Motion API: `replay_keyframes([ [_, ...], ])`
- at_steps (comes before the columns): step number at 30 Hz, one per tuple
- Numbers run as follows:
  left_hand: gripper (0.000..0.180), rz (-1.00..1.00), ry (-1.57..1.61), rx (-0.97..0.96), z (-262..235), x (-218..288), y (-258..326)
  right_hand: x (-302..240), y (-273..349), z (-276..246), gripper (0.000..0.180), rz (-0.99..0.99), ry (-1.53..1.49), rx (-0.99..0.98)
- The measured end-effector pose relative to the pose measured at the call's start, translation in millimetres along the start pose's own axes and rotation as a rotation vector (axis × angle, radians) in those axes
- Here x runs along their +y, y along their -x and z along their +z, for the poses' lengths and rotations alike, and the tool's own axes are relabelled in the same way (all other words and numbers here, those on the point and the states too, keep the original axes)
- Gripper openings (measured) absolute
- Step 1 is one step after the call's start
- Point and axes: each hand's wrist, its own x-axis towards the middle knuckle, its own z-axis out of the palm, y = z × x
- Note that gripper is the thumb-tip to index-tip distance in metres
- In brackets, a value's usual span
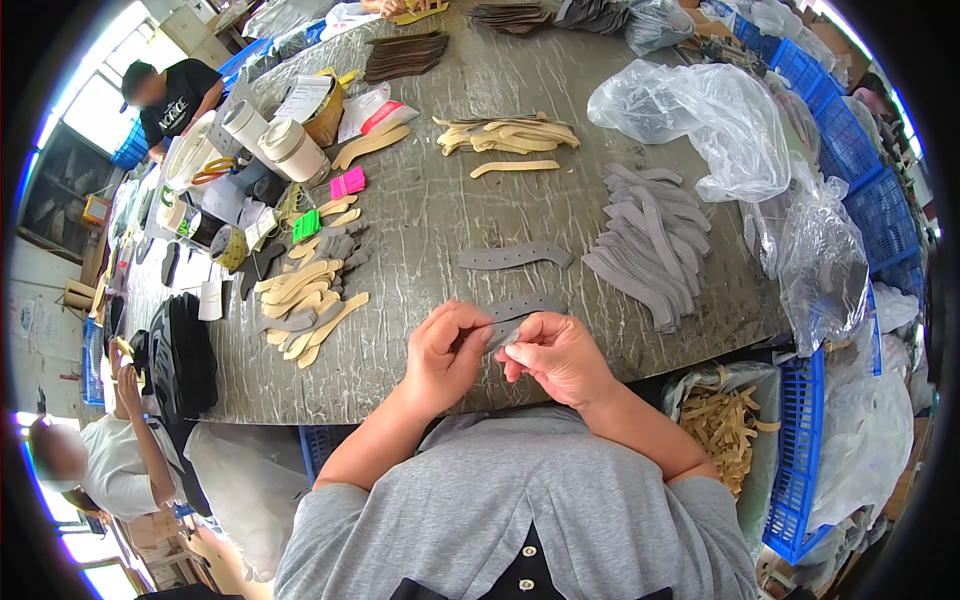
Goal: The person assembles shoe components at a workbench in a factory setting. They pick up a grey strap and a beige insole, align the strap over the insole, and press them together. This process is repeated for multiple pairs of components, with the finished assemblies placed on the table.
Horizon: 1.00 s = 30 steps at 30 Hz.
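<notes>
Close to the table's front edge, my left hand (447, 350) and my right hand (562, 358) pinch a small grey strap piece (503, 334) between them. Fingers hide much of it. Just beyond the fingertips is a grey strap with holes (530, 304); I cannot tell whether it is part of the held piece. Farther off, a curved grey strap (515, 258) with a row of holes lies flat. A heap of similar grey straps (650, 240) lies to the right, and a mixed pile of beige and grey straps (310, 300) to the left.
Beige straps (505, 134) and a dark brown stack (405, 56) lie farther back. Jars (293, 150) and papers crowd the left. Clear plastic bags (700, 120) cover the right edge. Beside me stands a lined bin of beige scraps (722, 425). People sit at left.
</notes>
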Motion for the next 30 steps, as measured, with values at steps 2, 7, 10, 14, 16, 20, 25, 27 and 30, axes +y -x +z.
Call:
replay_keyframes([
  [2, 0.004, -0.013, 0.023, -0.135, -8, 9, -2, 1, 0, 4, 0.004, -0.031, 0.025, 0.014],
  [7, 0.002, -0.17, 0.023, -0.233, -16, 26, -5, -7, 7, 21, 0.004, -0.163, 0.528, 0.074],
  [10, 0.002, -0.166, 0.014, -0.194, -13, 22, -5, -5, 6, 23, 0.004, -0.229, 0.561, 0.077],
  [14, 0.002, -0.144, -0.01, -0.204, -12, 25, -7, -2, 6, 17, 0.002, -0.235, 0.565, 0.093],
  [16, 0.003, -0.155, -0.024, -0.228, -13, 27, -8, 0, 5, 15, 0.002, -0.235, 0.613, 0.099],
  [20, 0.007, -0.04, -0.077, -0.268, -15, 27, -11, -1, 5, 16, 0.001, -0.188, 0.635, 0.112],
  [25, 0.011, 0.075, -0.098, -0.284, -17, 23, -13, -9, 6, 22, 0.004, -0.099, 0.533, 0.133],
  [27, 0.012, 0.068, -0.114, -0.292, -16, 27, -13, -11, 7, 23, 0.007, -0.062, 0.503, 0.142],
  [30, 0.015, 0.189, -0.223, -0.263, -12, 28, -11, -14, 8, 21, 0.009, -0.026, 0.512, 0.137],
])
